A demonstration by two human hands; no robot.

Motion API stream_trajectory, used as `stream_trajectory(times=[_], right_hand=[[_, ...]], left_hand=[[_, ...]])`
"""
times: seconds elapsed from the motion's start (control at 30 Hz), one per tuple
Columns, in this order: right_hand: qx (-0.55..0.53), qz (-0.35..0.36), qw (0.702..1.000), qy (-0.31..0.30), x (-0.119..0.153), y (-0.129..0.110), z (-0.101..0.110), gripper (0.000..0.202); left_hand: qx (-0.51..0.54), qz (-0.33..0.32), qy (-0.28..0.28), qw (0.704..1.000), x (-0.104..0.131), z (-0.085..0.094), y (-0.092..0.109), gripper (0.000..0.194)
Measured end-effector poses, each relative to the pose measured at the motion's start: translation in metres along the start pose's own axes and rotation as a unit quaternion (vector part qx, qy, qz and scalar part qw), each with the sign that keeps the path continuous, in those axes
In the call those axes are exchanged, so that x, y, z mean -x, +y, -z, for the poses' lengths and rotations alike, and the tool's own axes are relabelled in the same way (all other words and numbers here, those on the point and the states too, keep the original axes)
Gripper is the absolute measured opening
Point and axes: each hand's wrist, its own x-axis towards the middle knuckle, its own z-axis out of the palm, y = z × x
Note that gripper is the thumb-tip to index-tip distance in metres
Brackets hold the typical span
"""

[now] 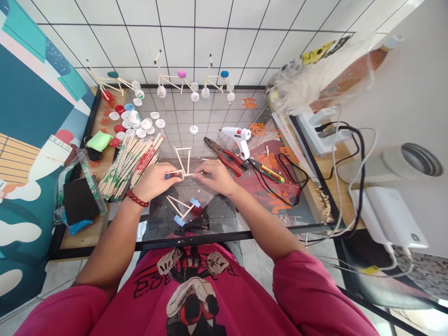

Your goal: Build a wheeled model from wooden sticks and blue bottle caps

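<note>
Over the near middle of the glass-topped table [224,217], my left hand [156,179] pinches the lower left of a small frame of glued wooden sticks [188,162]. A dark blue bit shows at its fingers. My right hand [217,176] has its fingers closed at the frame's lower right end; a small dark tip shows there. The frame's upper sticks rise between both hands. Just below them lies a second stick piece [178,201] with light blue blocks on two ends.
Bundled chopsticks [117,170] and bottle caps [146,123] lie left. Pliers [227,156], a white glue gun [238,136] and a utility knife [268,171] lie right, with a black cord. Several stick tricycles [178,77] stand along the back edge. A power strip [315,130] sits far right.
</note>
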Motion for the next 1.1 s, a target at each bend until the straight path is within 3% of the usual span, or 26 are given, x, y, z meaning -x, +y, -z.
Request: stream_trajectory(times=[0.23,0.9,1.1], right_hand=[[-0.013,-0.022,1.000,-0.010,-0.001,0.001,-0.001,0.033],[-0.006,-0.030,0.999,-0.026,-0.003,0.000,-0.001,0.031],[0.014,-0.050,0.998,-0.027,-0.002,-0.004,0.000,0.030]], left_hand=[[0.013,0.030,0.000,0.999,-0.002,-0.006,0.003,0.012],[0.001,-0.013,-0.025,1.000,-0.006,-0.002,-0.006,0.009],[-0.076,-0.008,0.012,0.997,0.000,0.011,0.000,0.044]])
